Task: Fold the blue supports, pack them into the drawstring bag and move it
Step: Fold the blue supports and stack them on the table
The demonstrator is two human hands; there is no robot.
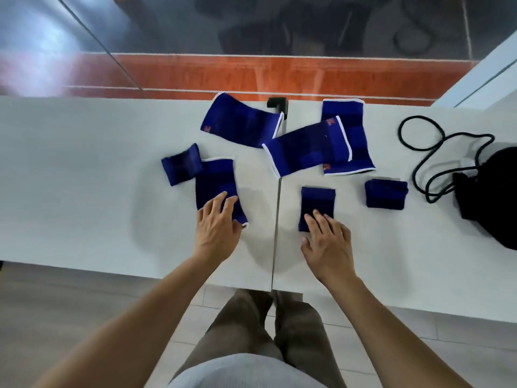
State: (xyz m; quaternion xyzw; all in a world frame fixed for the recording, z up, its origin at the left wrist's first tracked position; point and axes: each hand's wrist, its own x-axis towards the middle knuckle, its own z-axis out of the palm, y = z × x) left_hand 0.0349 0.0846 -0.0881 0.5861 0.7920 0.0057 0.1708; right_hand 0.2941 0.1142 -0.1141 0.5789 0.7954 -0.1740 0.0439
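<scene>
Grey shirt hem (246, 371) and brown trousers (251, 317), nearest the lens; two bare forearms run from them up to the white table (84, 177).

Item in hand: unfolded blue support (215, 186), left of the table seam (277, 233). Its long axis runs away from the person, the near end swung slightly right. Left hand (216, 228) rests on that near end, fingers straight and spread, gripping nothing. The free far end lies straight ahead of the fingertips, so the fold probably goes along that axis. Left hand is the nearer; right hand (327, 242) lies across the seam.

Folded support (317, 201), right of the seam: right hand's flat fingers press its near edge, nothing pinched.

Blue supports, count seven.
- Folded, three: the one under the right hand; one at right (386, 193), near the bag; one at left (181, 165), touching the item in hand.
- Unfolded, four: the item in hand; far-left piece (243, 121); centre piece (307, 148), overlapping far-right piece (359, 147).

Drawstring bag (486, 191), one: black, slumped at the right edge, nothing packed that can be seen; its cord (414, 147) loops loose on the table.

Black clamp (277, 103), one, at the far edge.
</scene>
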